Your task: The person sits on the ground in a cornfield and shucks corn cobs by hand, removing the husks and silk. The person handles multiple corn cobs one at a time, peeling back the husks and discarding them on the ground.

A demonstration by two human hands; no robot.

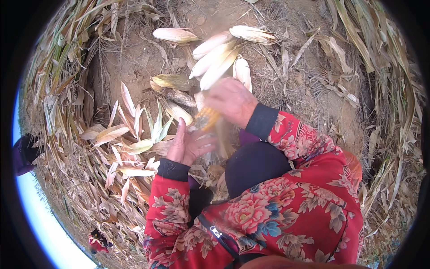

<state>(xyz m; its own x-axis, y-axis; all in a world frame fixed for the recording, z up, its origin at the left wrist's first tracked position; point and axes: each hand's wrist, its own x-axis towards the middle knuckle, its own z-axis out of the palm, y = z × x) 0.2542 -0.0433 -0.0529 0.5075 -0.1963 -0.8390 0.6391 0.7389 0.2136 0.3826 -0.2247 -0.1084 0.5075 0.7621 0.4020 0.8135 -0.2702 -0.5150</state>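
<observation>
the left hand (190, 144) is unclenched, palm turned up, thumb raised and fingers spread toward the right; blur softens the fingertips. the right hand (230, 101) is a little farther off and to the right, bent over with its back showing. its fingers are smeared by motion, so i cannot tell whether they grasp anything. a yellow corn cob (207, 119), also blurred, is between the two hands, slanting from just under the right hand's fingers down toward the left palm; whether it touches that palm i cannot tell.

beyond the hands, on the bare soil (300, 60), a cluster of pale-husked corn ears (215, 58) lies side by side, slanted. one separate ear (175, 35) is to their far left, another (253, 34) touches or nearly touches them on the far right, and a third (242, 74) lies just beyond the right hand. to the left of the right hand are a yellowish-brown husked ear (172, 82) and a darker, withered one (181, 97).

loose dry husks (127, 136) spread to the left of the left hand, some greenish husk leaves (157, 127) among them. dry corn stalks (385, 49) line both sides. the red floral jacket (251, 208) with dark cuffs (262, 122) fills the near part, beside a dark-clad knee (255, 168)
</observation>
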